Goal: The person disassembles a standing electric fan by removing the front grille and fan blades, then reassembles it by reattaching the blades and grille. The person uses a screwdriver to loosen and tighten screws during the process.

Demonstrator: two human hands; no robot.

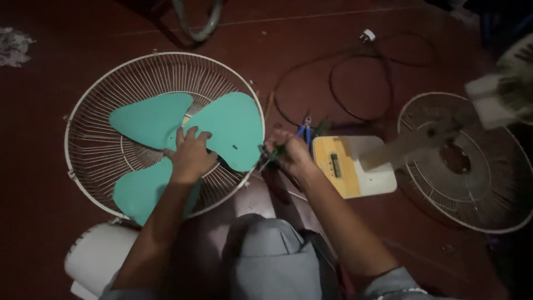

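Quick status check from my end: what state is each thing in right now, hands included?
Left hand: pressed flat on the hub of the fan blade.
Fan blade: teal, lying in the white grille.
White grille: flat on the floor, open side up.
Right hand: closed on a small green-handled tool.
Second grille: detached, flat on the floor.
Power cord: loose, unplugged, coiled on the floor.
Blue-handled pliers: lying unused.

Left hand point(191, 155) laid flat, fingers spread, forearm stretched forward; right hand point(288, 153) curled into a loose fist, elbow bent.
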